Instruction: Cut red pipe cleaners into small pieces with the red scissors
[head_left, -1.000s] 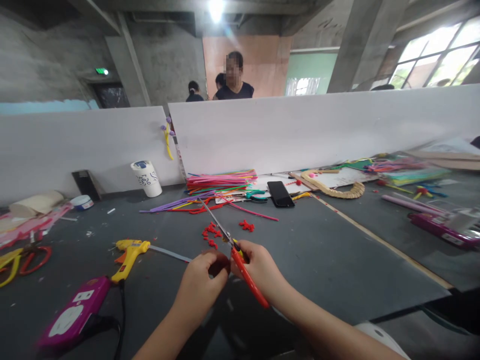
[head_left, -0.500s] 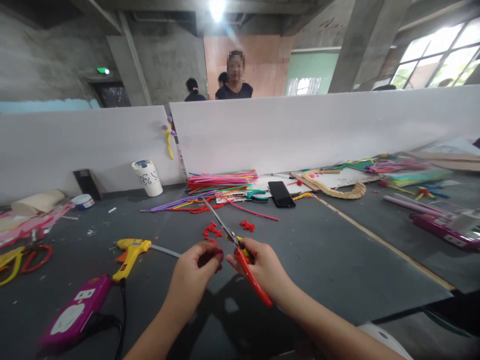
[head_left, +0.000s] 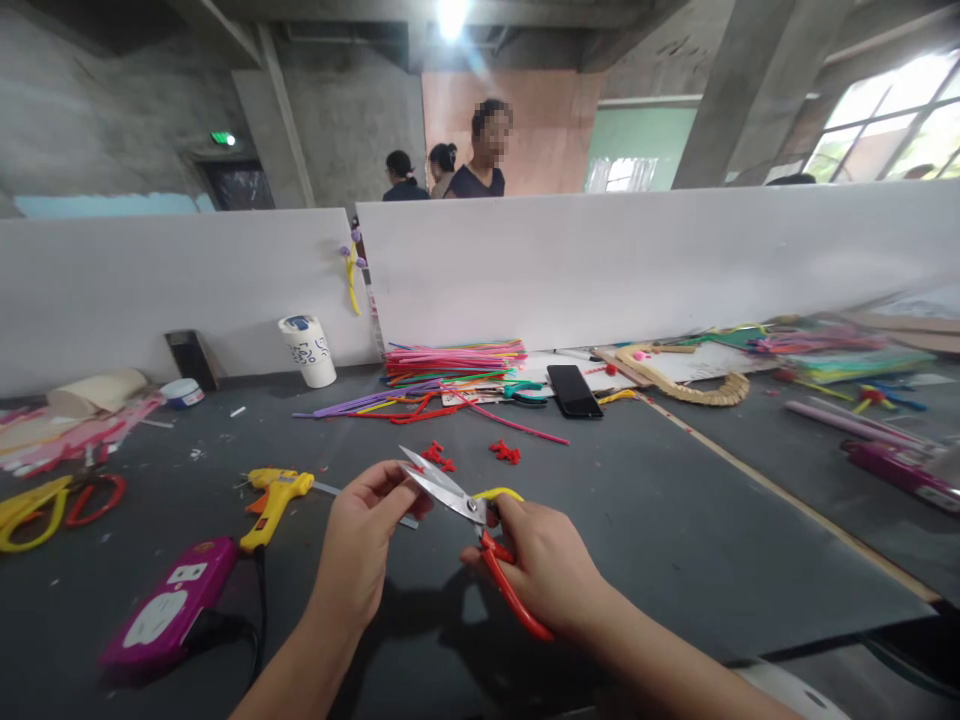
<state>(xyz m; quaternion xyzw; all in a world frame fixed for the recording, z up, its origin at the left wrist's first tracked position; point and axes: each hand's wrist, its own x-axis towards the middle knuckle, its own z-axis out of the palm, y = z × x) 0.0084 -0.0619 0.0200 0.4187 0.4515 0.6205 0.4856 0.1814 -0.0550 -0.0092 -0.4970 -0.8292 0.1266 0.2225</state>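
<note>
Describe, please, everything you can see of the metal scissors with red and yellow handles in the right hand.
The scissors have silvery metal blades, slightly open, joined at a round pivot, and one red and one yellow plastic-looking handle. The bare right hand grips them above the dark grey table. The blades point away and leftward, tips near the bare left hand; contact there is unclear.

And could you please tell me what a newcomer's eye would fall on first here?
Probably the steel scissors with red and yellow handles, held in the right hand at front centre, their blades close to the left hand. Next might come the yellow glue gun lying on the left, and the bundle of pink and multicoloured fuzzy sticks before the long white board.
</note>
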